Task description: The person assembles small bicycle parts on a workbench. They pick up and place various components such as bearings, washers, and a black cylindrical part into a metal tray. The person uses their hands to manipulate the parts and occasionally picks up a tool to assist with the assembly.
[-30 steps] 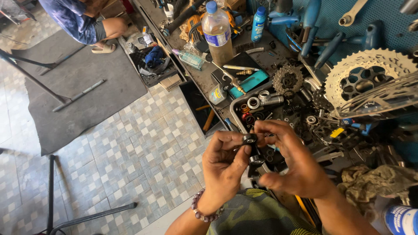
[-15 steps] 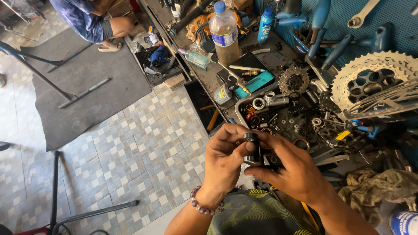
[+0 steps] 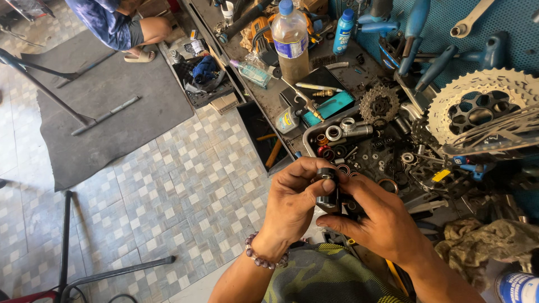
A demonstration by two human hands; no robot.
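Both hands are sharing the grip on one small black cylindrical part point(image 3: 327, 188), held in the air just in front of the crowded surface point(image 3: 269, 98). Left hand point(image 3: 292, 205), the one wearing a beaded bracelet point(image 3: 264, 259), is curling its fingers point(image 3: 306, 168) over the top of the part and pressing its thumb against the near side, closed firmly round it. Right hand point(image 3: 382, 221) is coming in from below and the side, its fingertips pinching the lower end of the same part, also closed on it; whether a second, smaller piece is sitting between those fingers is hidden. Judging by the pose, the step in hand is a fitting or twisting of the part's two ends against each other, one hand steadying while the other is working. Just beyond the hands a metal tray point(image 3: 312, 132) is holding rings, bearings and other small bits, with a small sprocket point(image 3: 379, 104) near it and a large cassette point(image 3: 483, 112) to the right. A plastic bottle point(image 3: 291, 39) is standing farther back. Any further move is calling for a steady counter-hold and care that nothing slips into the tray below.
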